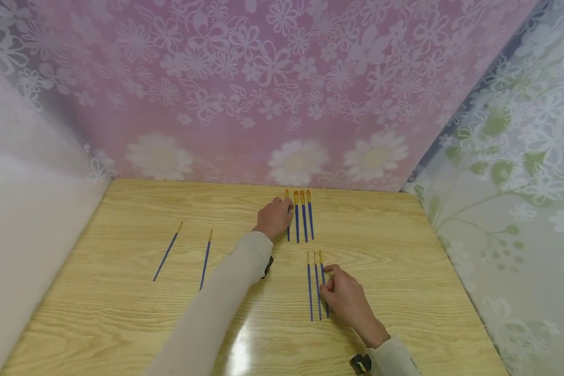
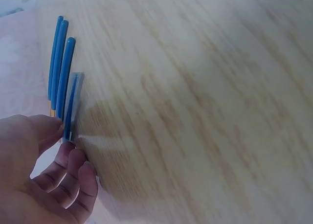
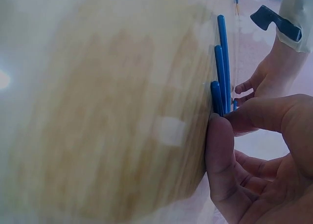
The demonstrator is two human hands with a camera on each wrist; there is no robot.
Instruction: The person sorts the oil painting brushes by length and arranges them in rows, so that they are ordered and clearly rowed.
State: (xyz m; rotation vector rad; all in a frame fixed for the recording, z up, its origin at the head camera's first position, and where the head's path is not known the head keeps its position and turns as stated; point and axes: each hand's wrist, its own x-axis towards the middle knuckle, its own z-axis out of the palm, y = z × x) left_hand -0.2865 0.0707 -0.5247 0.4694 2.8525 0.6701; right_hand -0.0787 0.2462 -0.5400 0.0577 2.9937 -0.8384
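In the head view, several blue-handled paintbrushes lie side by side in an upper row, orange bristles toward the back wall. My left hand pinches the leftmost one, a paintbrush, between thumb and fingertips; its middle is hidden behind the fingers. Three thinner brushes form a lower row nearer me. The rightmost of these, a thin paintbrush, is between the thumb and forefinger of my right hand. The right wrist view shows blue handle ends just past those fingertips, flat on the table.
Two thin paintbrushes, one slanted and another more upright, lie apart on the left of the wood-grain table. A pink flowered curtain borders the back, with pale sheets at both sides. My left forearm crosses the middle.
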